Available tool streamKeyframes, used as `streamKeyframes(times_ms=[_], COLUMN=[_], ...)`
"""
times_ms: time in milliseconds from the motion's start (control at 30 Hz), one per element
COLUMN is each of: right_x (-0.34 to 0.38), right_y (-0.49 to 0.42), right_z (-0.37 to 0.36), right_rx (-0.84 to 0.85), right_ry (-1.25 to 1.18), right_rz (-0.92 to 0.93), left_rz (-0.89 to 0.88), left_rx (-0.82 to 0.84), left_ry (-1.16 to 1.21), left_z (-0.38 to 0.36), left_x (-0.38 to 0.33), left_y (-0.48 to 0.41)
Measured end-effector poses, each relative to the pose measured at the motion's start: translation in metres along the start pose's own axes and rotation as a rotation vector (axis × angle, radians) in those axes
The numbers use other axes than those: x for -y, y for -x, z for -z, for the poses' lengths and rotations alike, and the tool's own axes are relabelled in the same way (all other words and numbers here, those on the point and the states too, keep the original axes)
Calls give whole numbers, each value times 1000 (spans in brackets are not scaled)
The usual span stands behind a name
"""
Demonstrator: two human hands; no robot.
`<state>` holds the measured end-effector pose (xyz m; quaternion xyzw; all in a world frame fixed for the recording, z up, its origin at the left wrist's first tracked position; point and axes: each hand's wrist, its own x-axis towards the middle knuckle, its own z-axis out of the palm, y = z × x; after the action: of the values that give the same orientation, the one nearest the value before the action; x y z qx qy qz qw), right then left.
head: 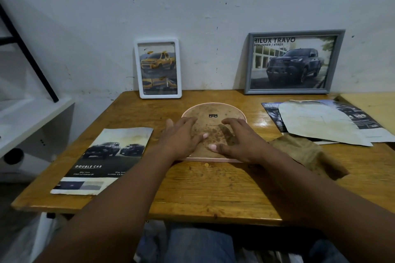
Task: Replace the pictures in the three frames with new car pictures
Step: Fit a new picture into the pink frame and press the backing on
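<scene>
The third frame, a pink frame with a rounded top and a straight lower edge, lies face down at the middle of the surface. Its brown, stained backing board faces up, with a small black hanger near the top.

Our left hand lies flat on the board with its fingers fairly straight. Our right hand rests on it with arched fingers, fingertips pressing down and thumb near the lower edge. Neither hand grasps anything.

We judge the frame to be light and stiff, and the board to be thin, rather brittle fibreboard that would bend or crack if levered from one corner. If there is glass underneath it would be fragile, though we cannot tell from this side. The glossy surface may let the frame slide, so one hand should pin it. The other should work at the rim where board meets frame, lifting the board by its edge and not by the hanger.

The white frame and the grey frame lean against the wall, each showing a truck picture. The Double Cab brochure lies just left of our hands; it is limp, creasable paper, best held by two edges.
</scene>
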<state>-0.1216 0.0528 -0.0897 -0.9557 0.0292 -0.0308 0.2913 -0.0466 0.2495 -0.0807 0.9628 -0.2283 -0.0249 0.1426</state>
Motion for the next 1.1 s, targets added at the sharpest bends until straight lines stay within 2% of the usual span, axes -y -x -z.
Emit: streamKeyframes(times_ms=[100, 300, 467, 567, 733, 833, 900, 1100], right_x=[-2, -3, -1, 1, -1, -2, -3, -3], right_y=[2, 8, 7, 6, 2, -1, -2, -2], right_z=[0, 0, 2, 4, 12, 20, 22, 20], right_rx=[6, -44, -67, -34, 24, 92, 104, 98], right_ry=[25, 71, 38, 22, -84, -91, -104, -80], right_rz=[16, 79, 70, 43, -29, -37, -37, -8], left_rz=[13, 86, 58, 20, 132, 82, 74, 62], left_rx=[-18, -198, -220, -133, 201, 314, 331, 244], left_ry=[-23, 21, -65, -71, 374, 464, 421, 234], left_z=[0, -8, -9, -2, 20, 31, 33, 25], left_x=[0, -2, -7, -4, 31, 33, 31, 36], left_y=[-5, -11, -10, -9, -7, -7, -9, -6])
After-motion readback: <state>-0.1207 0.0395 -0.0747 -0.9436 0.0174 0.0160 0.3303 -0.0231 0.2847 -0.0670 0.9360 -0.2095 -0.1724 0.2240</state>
